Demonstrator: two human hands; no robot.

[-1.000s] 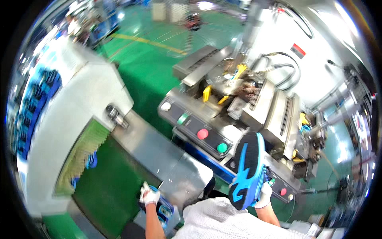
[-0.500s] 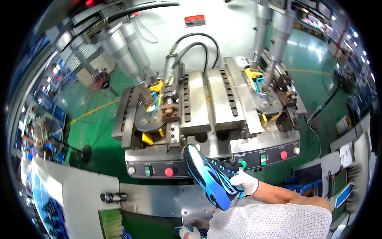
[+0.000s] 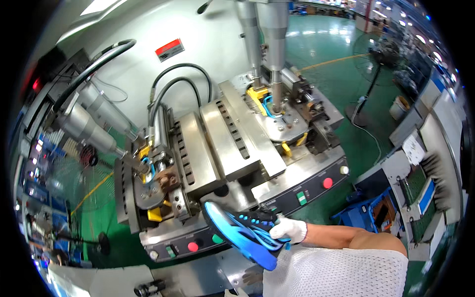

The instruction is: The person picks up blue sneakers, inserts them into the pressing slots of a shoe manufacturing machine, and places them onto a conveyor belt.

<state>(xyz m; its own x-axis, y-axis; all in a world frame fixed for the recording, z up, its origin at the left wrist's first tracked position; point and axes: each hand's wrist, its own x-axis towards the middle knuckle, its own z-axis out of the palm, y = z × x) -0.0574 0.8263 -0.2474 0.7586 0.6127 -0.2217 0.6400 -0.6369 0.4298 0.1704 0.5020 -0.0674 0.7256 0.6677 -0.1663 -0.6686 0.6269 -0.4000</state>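
My right hand [image 3: 289, 230], in a white glove, grips a black and blue sneaker [image 3: 242, 237] by its upper, near the ankle opening. The sneaker is tilted, its toe up to the left and its blue sole facing left and down. It hangs in front of the press machine's control panel [image 3: 309, 189]. At the bottom edge only a sliver of my white-gloved left hand [image 3: 230, 293] shows, beside a bit of something blue; its fingers are cut off by the frame.
Two clamping stations with silver cylinders, the left one [image 3: 148, 193] and the right one [image 3: 284, 129], stand ahead. Red and green buttons line the front panels. A blue crate [image 3: 358, 218] lies at the right, near a brush-lined unit [image 3: 418, 178]. A floor fan [image 3: 378, 54] stands beyond.
The view has swung to the right, so the machine appears turned and farther left. The sneaker stays in my right hand, its toe tipped farther left. My left hand has sunk mostly out of frame.
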